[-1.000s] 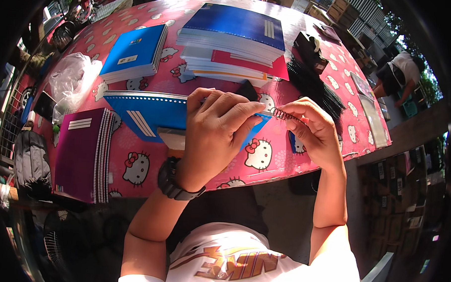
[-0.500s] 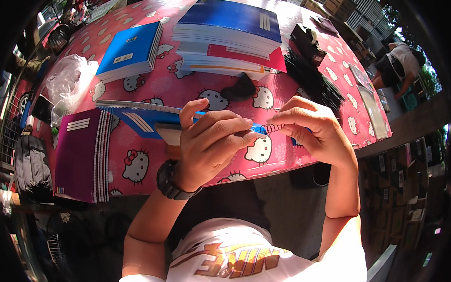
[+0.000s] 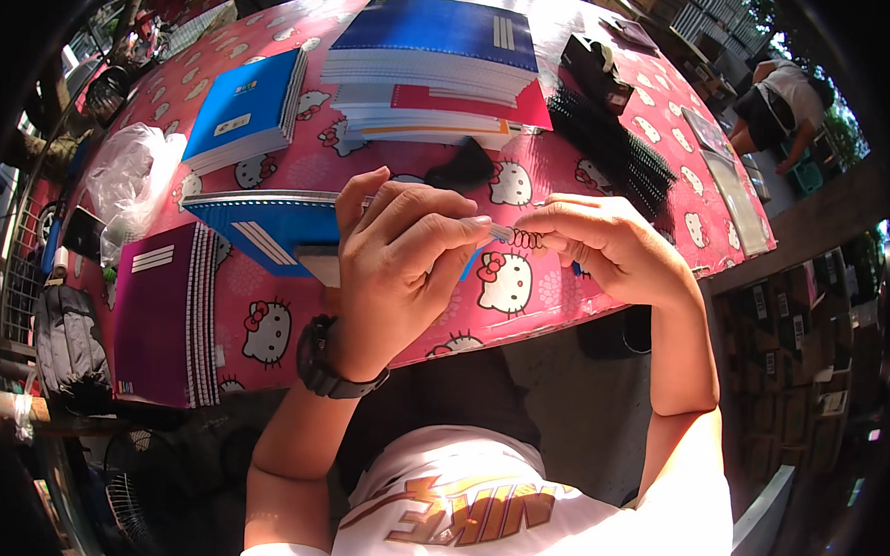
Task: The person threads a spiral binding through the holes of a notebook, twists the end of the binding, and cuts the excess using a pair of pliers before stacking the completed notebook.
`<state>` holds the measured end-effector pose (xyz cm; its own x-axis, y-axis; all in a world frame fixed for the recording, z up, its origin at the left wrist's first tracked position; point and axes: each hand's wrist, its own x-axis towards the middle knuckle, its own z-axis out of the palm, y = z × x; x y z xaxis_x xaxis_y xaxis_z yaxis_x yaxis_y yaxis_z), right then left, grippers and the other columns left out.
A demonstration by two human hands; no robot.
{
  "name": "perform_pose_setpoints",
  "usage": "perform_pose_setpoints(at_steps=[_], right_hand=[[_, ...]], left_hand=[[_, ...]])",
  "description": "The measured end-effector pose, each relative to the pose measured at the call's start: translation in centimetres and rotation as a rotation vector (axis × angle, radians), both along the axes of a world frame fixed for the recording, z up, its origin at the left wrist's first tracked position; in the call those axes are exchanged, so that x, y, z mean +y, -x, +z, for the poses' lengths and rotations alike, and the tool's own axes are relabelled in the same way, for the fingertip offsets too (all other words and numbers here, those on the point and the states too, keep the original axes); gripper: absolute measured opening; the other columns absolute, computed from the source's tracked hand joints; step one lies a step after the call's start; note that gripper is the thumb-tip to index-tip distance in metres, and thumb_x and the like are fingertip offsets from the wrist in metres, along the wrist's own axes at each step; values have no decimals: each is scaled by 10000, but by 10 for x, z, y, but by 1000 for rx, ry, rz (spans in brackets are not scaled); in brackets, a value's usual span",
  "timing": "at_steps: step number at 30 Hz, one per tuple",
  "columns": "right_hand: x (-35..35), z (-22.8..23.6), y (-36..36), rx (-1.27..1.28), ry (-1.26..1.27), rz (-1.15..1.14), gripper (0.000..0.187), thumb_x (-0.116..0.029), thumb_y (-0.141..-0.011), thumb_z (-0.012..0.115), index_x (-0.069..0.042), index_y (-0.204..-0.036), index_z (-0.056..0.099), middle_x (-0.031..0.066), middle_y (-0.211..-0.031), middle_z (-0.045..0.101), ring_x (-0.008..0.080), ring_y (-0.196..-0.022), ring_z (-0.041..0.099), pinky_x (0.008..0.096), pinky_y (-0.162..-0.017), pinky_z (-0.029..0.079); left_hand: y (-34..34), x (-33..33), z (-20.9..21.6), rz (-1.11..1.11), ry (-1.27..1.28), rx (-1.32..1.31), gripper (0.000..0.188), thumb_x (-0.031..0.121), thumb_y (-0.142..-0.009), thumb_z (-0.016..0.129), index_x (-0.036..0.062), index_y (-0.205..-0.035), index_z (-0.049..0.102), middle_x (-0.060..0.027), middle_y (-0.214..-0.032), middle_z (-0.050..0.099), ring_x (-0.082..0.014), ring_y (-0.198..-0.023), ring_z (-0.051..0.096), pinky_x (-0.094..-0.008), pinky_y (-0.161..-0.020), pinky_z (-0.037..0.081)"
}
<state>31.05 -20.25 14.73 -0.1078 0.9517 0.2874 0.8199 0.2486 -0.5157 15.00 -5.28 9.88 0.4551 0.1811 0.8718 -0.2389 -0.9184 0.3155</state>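
Observation:
A blue notebook [image 3: 295,235] stands on edge in front of me, its line of punched holes along the top. My left hand [image 3: 402,252] is closed on its right end, thumb and fingers pinching the edge, and covers much of the cover. At that corner sits a dark spiral binding coil [image 3: 527,240]. My right hand [image 3: 617,253] pinches the coil between thumb and fingers; how much of it runs into the holes is hard to see. Beneath the notebook, partly hidden by my left hand, is a pale block [image 3: 320,264].
Purple notebooks [image 3: 160,312] lie at the near left, blue notebooks [image 3: 237,109] behind them by a plastic bag [image 3: 135,174]. A tall notebook stack [image 3: 434,37] stands at the back. Black coils [image 3: 616,147] and a black tape dispenser [image 3: 597,73] are at right. A person [image 3: 784,108] bends beyond the table.
The blue notebook has tipped so more of its cover shows. My left wrist has turned and its fingers are raised. My right hand and the coil have shifted slightly left and up.

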Motion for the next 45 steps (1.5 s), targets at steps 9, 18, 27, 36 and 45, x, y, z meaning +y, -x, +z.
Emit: perform_pose_setpoints(at_steps=[9,18,27,36,45], right_hand=[[5,-2,4,-24,-150,-249,159,-97,-818,642,-10,-864,517,63,-730,501,150,-652,508,274,-559,420],[10,1,12,60,-116,-247,175,-143,-845,618,-8,-808,513,97,-691,510,220,-638,514,306,-571,425],[12,0,9,360,116,-127,132,-134,-889,574,-30,-969,563,49,-747,591,115,-633,562,243,-557,450],[93,-133,-105,-17,186,-391,898,-491,-644,751,22,-1292,401,258,-1302,412,371,-1253,366,426,-1032,323],[130,-146,-57,-234,204,-585,714,-522,-621,713,-68,-1142,533,184,-1282,422,370,-1184,403,459,-941,402]], left_hand=[[-8,0,9,61,-12,70,172,122,-704,716,132,-841,612,17,-780,632,-169,-747,580,-338,-794,351],[-4,-1,9,79,-24,115,231,147,-690,726,145,-899,630,20,-767,614,-170,-735,566,-325,-773,343],[2,-5,8,60,-56,177,205,241,-737,685,160,-908,606,20,-777,573,-174,-750,540,-355,-814,293],[6,-10,14,76,-128,216,153,271,-797,635,189,-921,595,41,-779,557,-142,-786,540,-407,-905,242],[11,-4,11,87,-80,233,139,287,-808,637,168,-869,599,36,-788,569,-134,-847,567,-456,-978,208]])
